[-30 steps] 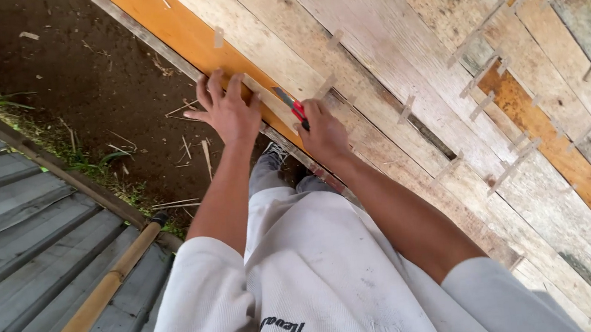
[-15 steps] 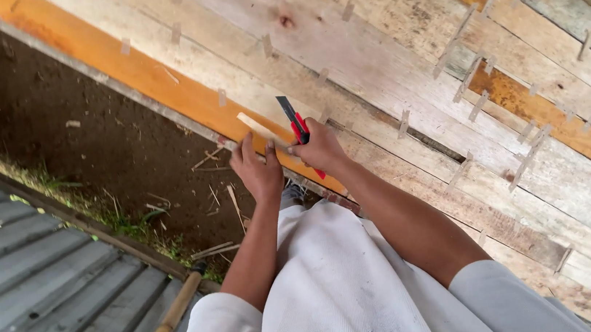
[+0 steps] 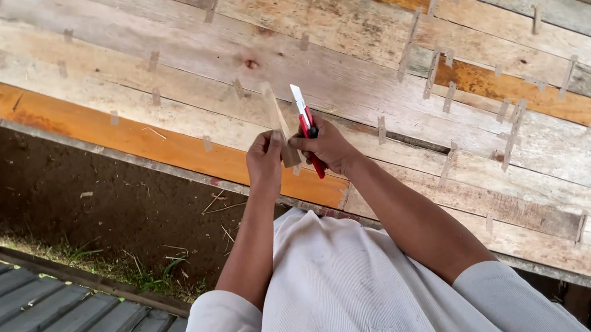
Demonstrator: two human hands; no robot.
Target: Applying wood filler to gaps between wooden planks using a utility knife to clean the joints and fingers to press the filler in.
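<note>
Here, both hands are raised in front of a wall of weathered planks (image 3: 154, 71). The left hand (image 3: 266, 163) pinches a thin wooden sliver (image 3: 279, 127) near its lower end, fingers curled and pressed together around it, so the strip stands nearly upright with its tip leaning a little to the left. The right hand (image 3: 329, 148) is wrapped tight around a red utility knife (image 3: 307, 129), fingers closed on the handle. The pale blade points up, just beside the sliver; whether blade and wood actually touch I cannot tell from this angle. The two hands sit knuckle to knuckle, touching or very nearly so.

Behind them the boards run on a slant across the view, mostly grey and bleached, with an orange-painted plank (image 3: 132, 139) passing right behind the hands and another orange board (image 3: 522, 91) higher to the right. Small wooden pegs (image 3: 436, 70) stick out along the gaps between boards. Below the wall lies dark bare soil (image 3: 79, 196) with a few blades of grass (image 3: 146, 280), and a corrugated grey metal sheet (image 3: 34, 325) fills the lower left corner. The person wears a white ribbed shirt (image 3: 353, 292).
</note>
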